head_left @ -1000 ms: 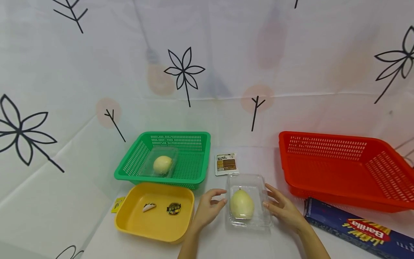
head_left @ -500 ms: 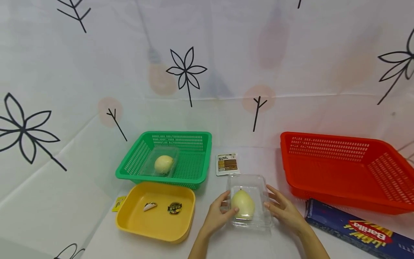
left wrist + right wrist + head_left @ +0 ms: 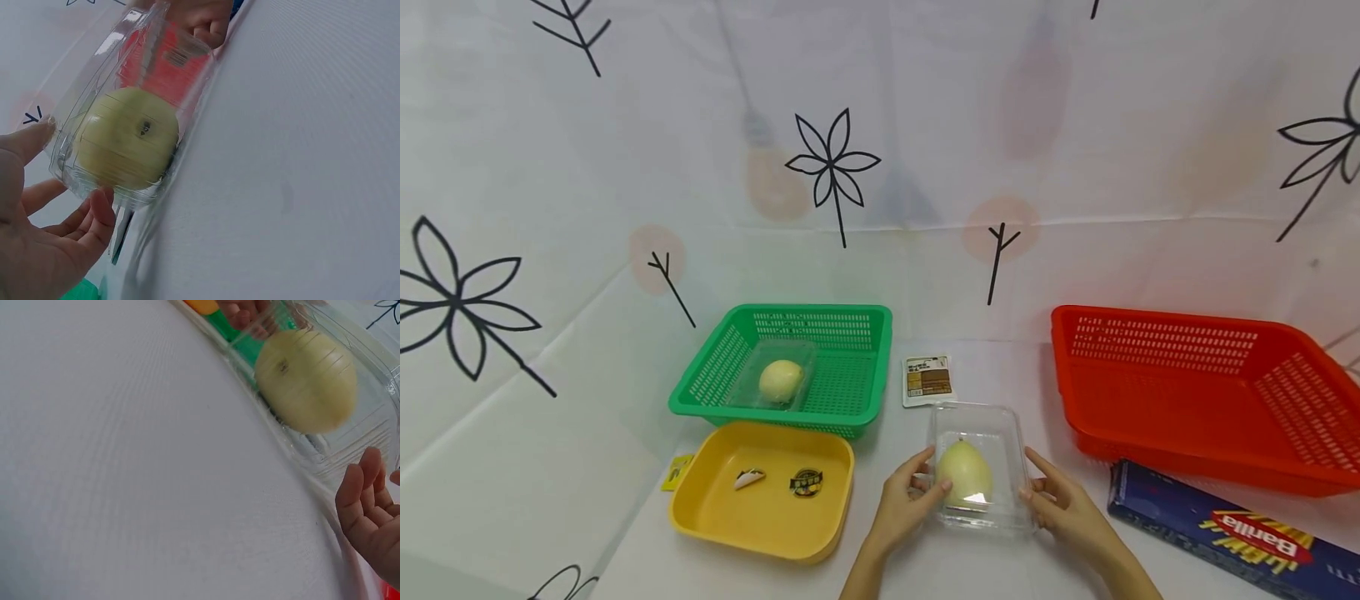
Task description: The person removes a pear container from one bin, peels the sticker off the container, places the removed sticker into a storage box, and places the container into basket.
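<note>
A clear plastic clamshell container (image 3: 1000,446) stands in front of me in the head view, its lid down. Inside it lies a round, pale yellow-green fruit (image 3: 964,475) like a melon, also close up in the right wrist view as fruit (image 3: 306,381). My left hand (image 3: 904,498) grips the container's left side, thumb on the upper rim and fingers lower on the wall, as the left wrist view shows. On the opposite side, my right hand (image 3: 1070,508) holds the right edge between thumb and curled fingers. In the right wrist view, its thumb is mostly cut off.
Behind left, a green basket (image 3: 883,367) holds another packed fruit (image 3: 781,381). A yellow tray (image 3: 760,525) stands before it, a yellow packet (image 3: 677,472) beside. A brown-and-white packet (image 3: 928,380) lies behind the container. At right are a red basket (image 3: 1150,400) and a blue Barilla box (image 3: 1187,517).
My left hand has moved right and taken hold of the container's left side. My right hand has slid slightly toward me along its edge. The container has barely shifted.
</note>
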`<state>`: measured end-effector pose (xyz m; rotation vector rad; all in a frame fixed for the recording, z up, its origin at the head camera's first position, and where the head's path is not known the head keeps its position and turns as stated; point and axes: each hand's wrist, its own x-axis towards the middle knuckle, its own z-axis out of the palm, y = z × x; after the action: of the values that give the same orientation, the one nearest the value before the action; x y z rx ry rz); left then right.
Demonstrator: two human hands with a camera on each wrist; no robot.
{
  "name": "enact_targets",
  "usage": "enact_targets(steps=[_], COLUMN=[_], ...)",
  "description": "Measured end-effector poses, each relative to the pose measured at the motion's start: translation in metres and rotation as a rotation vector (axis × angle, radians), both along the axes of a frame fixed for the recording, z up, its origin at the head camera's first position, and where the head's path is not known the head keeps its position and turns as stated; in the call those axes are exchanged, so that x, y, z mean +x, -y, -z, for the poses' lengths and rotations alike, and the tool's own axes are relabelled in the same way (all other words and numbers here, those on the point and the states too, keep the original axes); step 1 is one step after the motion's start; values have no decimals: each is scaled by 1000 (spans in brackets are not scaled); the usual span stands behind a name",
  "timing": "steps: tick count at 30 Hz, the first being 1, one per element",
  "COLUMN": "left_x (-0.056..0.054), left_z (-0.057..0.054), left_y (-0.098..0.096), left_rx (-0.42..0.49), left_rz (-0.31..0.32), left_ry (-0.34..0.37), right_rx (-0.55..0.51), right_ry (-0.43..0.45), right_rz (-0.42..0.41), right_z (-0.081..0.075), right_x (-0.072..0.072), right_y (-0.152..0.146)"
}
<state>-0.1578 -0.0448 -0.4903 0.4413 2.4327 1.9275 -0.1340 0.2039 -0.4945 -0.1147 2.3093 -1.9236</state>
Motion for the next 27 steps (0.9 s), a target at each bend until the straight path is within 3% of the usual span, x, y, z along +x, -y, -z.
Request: enact_targets(steps=[6,8,13,17,23,27], left_x=[9,11,7,5,2,1], left_z=[-13,-16,-8,-8,-24,-39], left_y=[4,6,12,16,23,26], left_rx=[89,103,137,172,194,204], left_rz=[20,41,75,92,119,83], left_ry=[12,27,37,24,13,8], right_rx=[-4,-31,-113,-142,-189,-253], right_ry=[93,74,-12,-27,-104,-149], right_rz=[-93,-110,-132,-125,-122,-126], right_z=[-6,-6,-6,-8,-19,-27], right_x=[6,7,8,7,2,-3], right_y=[-4,-3,-1,2,8,14])
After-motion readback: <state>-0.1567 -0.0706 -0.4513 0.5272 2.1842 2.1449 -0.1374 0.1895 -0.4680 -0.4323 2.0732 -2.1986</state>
